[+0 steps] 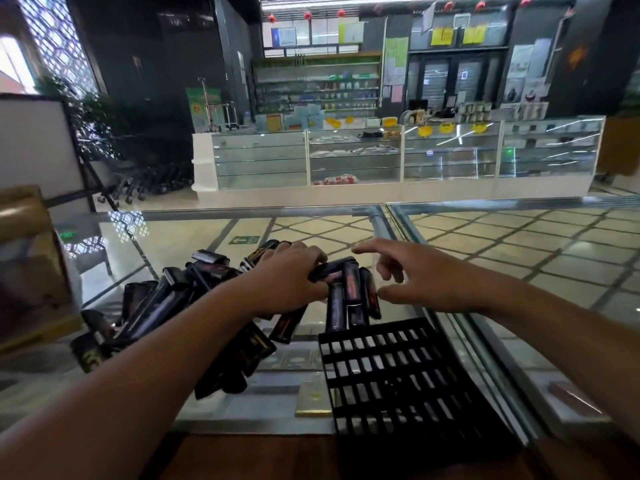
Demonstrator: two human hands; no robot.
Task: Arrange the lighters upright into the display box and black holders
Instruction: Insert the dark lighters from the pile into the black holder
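Note:
A heap of black lighters lies on the glass counter to the left. A black grid holder sits at the front centre, with three lighters standing upright at its far edge. My left hand grips a black lighter held sideways above those upright ones. My right hand hovers just right of them, fingers spread and holding nothing.
The glass counter stretches to the right, a metal seam running down its middle. A brown cardboard box stands at the left edge. A wooden ledge runs along the front. Shop display cases stand far behind.

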